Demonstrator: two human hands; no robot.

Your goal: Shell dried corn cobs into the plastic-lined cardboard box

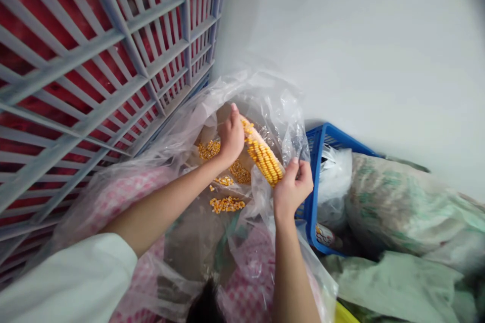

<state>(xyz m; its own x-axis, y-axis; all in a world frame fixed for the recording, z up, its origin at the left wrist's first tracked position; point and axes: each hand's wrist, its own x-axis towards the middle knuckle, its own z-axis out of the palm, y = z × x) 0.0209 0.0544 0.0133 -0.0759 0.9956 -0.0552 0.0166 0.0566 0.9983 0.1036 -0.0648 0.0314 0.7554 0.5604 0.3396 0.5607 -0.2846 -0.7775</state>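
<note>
A corn cob (pixel 262 154) with yellow kernels is held over a clear plastic bag (pixel 265 106) spread across my lap. My left hand (pixel 231 137) is closed round the cob's upper end, which looks partly stripped. My right hand (pixel 292 186) grips the lower end, fingers curled. Loose kernels (pixel 226 204) lie in small heaps inside the bag below the cob.
A grey plastic lattice crate wall (pixel 94 70) with red behind it stands at the left. A blue basket (pixel 316 151) sits right of my hands, holding a white bag. Green woven sacks (pixel 401 212) lie at the right. A pale wall (pixel 359 35) is ahead.
</note>
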